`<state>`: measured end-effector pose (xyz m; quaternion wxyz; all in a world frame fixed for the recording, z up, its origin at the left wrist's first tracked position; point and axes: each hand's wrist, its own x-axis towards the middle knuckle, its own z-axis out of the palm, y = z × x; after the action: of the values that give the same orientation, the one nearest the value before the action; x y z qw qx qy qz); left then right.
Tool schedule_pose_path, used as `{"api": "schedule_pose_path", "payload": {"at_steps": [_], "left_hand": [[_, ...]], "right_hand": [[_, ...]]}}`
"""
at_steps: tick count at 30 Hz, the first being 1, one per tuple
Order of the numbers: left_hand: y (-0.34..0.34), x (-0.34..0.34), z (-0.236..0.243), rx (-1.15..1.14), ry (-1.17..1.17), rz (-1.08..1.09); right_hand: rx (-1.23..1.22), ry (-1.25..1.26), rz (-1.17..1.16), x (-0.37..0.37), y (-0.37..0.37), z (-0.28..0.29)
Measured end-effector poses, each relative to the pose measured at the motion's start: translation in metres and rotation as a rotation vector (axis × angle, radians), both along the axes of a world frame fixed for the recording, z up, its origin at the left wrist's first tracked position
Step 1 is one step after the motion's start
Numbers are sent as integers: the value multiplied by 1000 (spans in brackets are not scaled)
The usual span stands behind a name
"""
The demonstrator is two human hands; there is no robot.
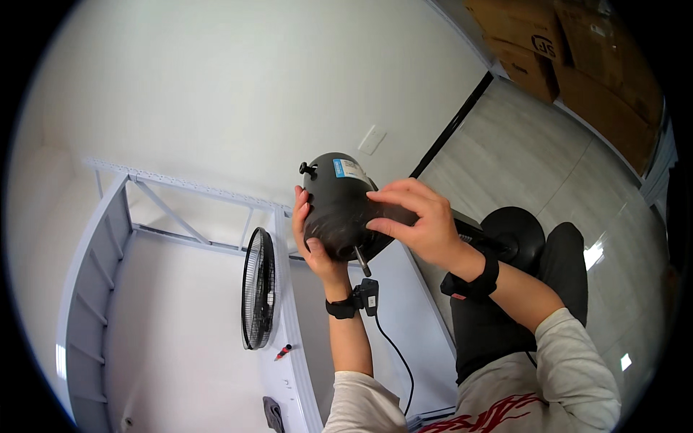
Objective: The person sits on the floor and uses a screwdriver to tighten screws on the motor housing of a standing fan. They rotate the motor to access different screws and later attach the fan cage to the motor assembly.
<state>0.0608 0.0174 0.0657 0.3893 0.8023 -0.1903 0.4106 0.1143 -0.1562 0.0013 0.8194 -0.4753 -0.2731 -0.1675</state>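
Fan motor point(333, 202), a dark rounded housing, is held up in front of the wall point(238, 94), its metal shaft point(362, 261) pointing down toward the wearer. The left hand point(323, 261) clasps its left side, thumb and fingers curved around it. The right hand point(432, 229) is at its right side, thumb and fingers parted with dark surface between them; whether they pinch it cannot be told. A black fan grille point(258, 289) stands on edge at left, near a red screwdriver point(283, 352).
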Motion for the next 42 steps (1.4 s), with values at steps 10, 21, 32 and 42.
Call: {"api": "schedule_pose_path", "payload": {"at_steps": [10, 21, 32, 42], "left_hand": [[-5, 3, 1, -49, -24, 6], [-3, -1, 10, 57, 0, 135], [-2, -1, -1, -80, 4, 71], [-12, 3, -6, -119, -42, 30]], "right_hand": [[-6, -29, 44, 9, -6, 3], [65, 9, 162, 15, 2, 1], [48, 87, 233, -2, 18, -43], [50, 92, 39, -18, 18, -43]]}}
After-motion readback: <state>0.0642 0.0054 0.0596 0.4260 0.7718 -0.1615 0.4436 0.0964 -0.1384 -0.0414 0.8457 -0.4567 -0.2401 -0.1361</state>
